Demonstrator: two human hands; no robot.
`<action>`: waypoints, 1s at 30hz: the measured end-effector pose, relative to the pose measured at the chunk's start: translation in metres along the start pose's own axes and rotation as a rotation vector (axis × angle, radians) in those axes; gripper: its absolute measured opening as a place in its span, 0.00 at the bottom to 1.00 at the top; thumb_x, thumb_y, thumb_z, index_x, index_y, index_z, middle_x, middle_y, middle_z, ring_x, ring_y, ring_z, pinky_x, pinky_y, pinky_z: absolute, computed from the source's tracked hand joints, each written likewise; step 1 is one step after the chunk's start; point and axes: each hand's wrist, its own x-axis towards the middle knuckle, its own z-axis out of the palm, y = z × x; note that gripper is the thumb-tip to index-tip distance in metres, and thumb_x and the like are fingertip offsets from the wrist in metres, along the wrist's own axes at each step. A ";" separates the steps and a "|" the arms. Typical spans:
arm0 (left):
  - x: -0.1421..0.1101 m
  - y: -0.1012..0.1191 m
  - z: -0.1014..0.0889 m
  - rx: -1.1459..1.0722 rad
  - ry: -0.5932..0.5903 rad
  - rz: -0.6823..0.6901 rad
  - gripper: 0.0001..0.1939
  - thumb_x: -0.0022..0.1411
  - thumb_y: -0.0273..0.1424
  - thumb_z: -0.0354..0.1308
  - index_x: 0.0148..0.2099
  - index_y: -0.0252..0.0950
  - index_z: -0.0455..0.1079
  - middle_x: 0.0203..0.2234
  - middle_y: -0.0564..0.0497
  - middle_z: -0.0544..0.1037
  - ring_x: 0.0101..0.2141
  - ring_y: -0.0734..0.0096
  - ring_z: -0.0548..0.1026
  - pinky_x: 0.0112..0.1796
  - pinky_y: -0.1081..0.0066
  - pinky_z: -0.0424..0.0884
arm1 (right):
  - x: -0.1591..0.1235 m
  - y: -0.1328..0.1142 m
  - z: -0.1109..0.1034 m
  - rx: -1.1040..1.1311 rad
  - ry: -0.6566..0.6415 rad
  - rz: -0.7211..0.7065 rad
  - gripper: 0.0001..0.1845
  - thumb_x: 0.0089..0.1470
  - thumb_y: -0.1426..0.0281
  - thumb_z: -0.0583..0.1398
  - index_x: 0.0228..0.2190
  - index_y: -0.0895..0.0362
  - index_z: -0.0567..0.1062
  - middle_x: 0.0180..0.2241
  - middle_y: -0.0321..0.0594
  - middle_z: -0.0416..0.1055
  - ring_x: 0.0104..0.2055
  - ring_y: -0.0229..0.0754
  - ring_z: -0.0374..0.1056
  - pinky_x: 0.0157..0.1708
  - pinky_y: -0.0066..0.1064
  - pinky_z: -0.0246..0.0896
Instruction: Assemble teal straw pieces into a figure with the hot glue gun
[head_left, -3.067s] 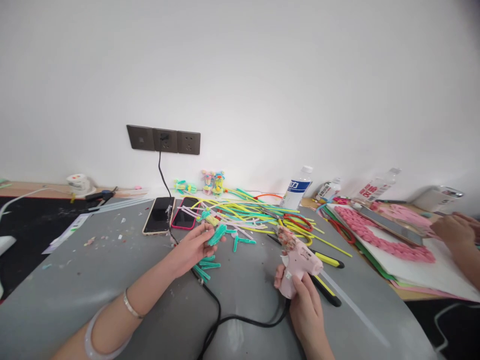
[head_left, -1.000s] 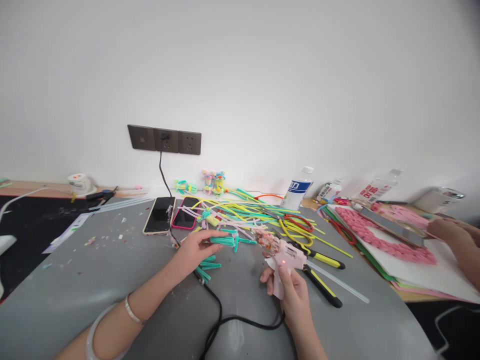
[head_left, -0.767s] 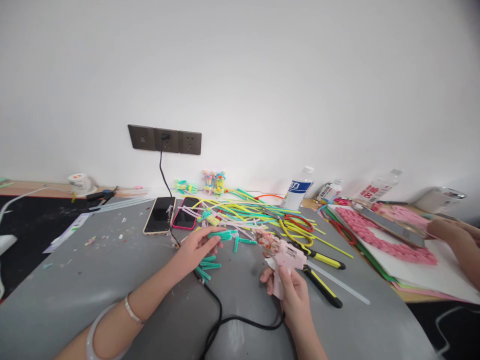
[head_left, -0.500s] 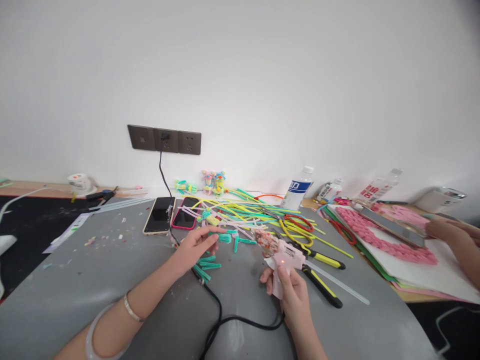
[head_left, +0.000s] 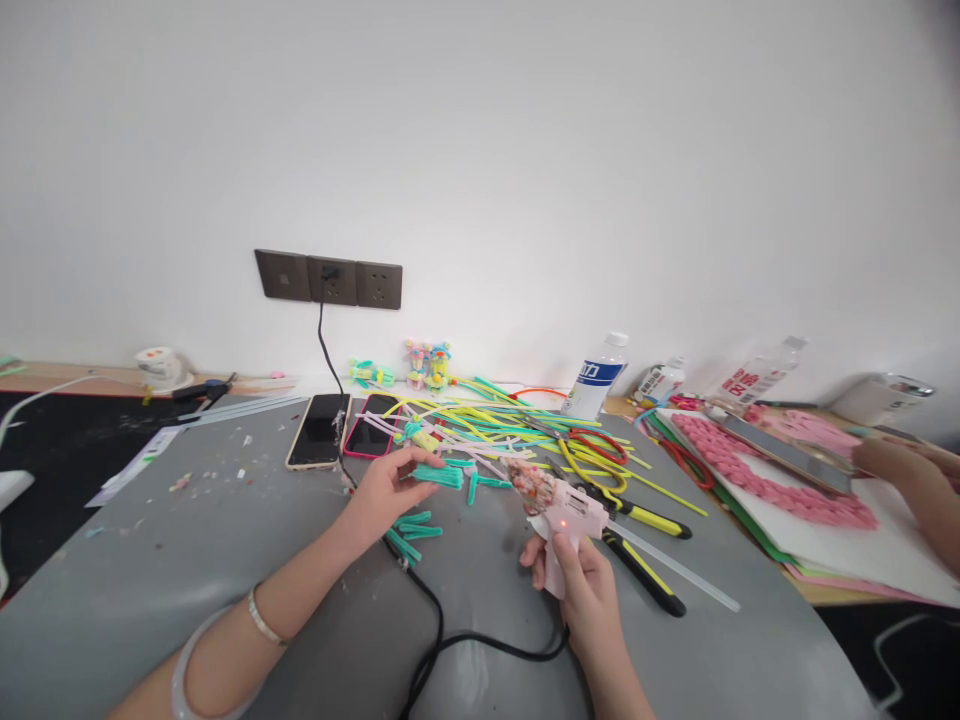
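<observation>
My left hand [head_left: 390, 490] is closed, pinching a bundle of teal pipe cleaners [head_left: 441, 476] between thumb and fingers. In my right hand [head_left: 581, 580] is a pale pink hot glue gun [head_left: 574, 515], gripped by its handle. A small light glows red on the gun's side, its crusted nozzle points left toward the bundle, and a clear glue stick [head_left: 679, 567] sticks out of its back. The two are apart. Short teal pipe cleaner pieces [head_left: 415, 530] lie just below my left hand, and another bent teal piece [head_left: 480, 484] lies to the right of the bundle.
Long pipe cleaners [head_left: 495, 425] are spread behind my hands, with orange-handled scissors [head_left: 600, 447] and yellow-black pliers [head_left: 645, 575] at the right. Two phones [head_left: 319, 432] lie left. A water bottle [head_left: 596, 378] stands near the wall. A black cord [head_left: 495, 645] crosses the table. Another person's hand [head_left: 896, 465] is far right.
The glue gun has swung from pointing up to pointing left and moved closer to the bundle. My left hand has turned the teal bundle until it lies nearly level.
</observation>
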 end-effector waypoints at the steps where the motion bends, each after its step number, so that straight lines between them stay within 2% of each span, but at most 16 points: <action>1: 0.000 0.000 0.000 0.004 0.001 0.011 0.10 0.52 0.28 0.66 0.39 0.35 0.77 0.38 0.47 0.77 0.42 0.62 0.74 0.42 0.69 0.72 | 0.000 0.000 0.000 -0.001 0.001 0.001 0.29 0.55 0.45 0.60 0.20 0.58 0.75 0.19 0.43 0.74 0.17 0.37 0.62 0.20 0.30 0.56; 6: -0.001 0.000 0.000 0.013 -0.007 0.036 0.10 0.52 0.28 0.67 0.39 0.35 0.77 0.38 0.47 0.76 0.41 0.63 0.74 0.41 0.69 0.71 | 0.000 -0.001 0.001 0.002 0.006 0.012 0.29 0.54 0.45 0.60 0.20 0.58 0.75 0.20 0.43 0.74 0.17 0.37 0.62 0.20 0.30 0.56; 11: -0.002 -0.001 0.001 -0.001 -0.011 -0.002 0.13 0.53 0.32 0.68 0.42 0.35 0.77 0.40 0.46 0.78 0.39 0.63 0.74 0.38 0.71 0.72 | 0.000 -0.003 0.001 0.000 -0.008 0.014 0.30 0.55 0.45 0.59 0.21 0.59 0.75 0.20 0.43 0.74 0.17 0.37 0.62 0.20 0.30 0.56; 17: -0.003 0.004 0.002 0.006 -0.042 -0.065 0.17 0.53 0.36 0.68 0.44 0.33 0.78 0.31 0.50 0.77 0.29 0.71 0.73 0.31 0.73 0.72 | 0.001 -0.003 0.003 0.013 0.002 -0.011 0.29 0.55 0.45 0.60 0.22 0.59 0.75 0.20 0.43 0.74 0.16 0.36 0.62 0.19 0.29 0.57; 24: -0.003 0.007 0.003 -0.054 -0.060 -0.058 0.20 0.56 0.41 0.66 0.45 0.32 0.76 0.27 0.50 0.79 0.31 0.67 0.78 0.35 0.69 0.75 | 0.001 -0.002 0.002 0.011 -0.016 -0.021 0.29 0.56 0.46 0.60 0.22 0.59 0.76 0.20 0.42 0.74 0.17 0.36 0.63 0.20 0.28 0.58; 27: -0.004 0.007 0.003 -0.090 -0.073 -0.078 0.21 0.57 0.44 0.65 0.45 0.32 0.76 0.29 0.47 0.81 0.32 0.66 0.79 0.35 0.69 0.76 | 0.000 -0.001 0.001 0.015 -0.018 -0.015 0.29 0.57 0.47 0.59 0.22 0.59 0.76 0.20 0.42 0.74 0.17 0.36 0.63 0.20 0.28 0.58; 30: -0.004 0.006 0.003 -0.124 -0.058 -0.072 0.22 0.56 0.45 0.65 0.45 0.33 0.76 0.27 0.50 0.79 0.32 0.66 0.80 0.33 0.71 0.76 | 0.000 0.000 0.000 0.022 -0.020 -0.013 0.29 0.56 0.47 0.60 0.21 0.59 0.76 0.20 0.42 0.74 0.17 0.36 0.63 0.20 0.28 0.57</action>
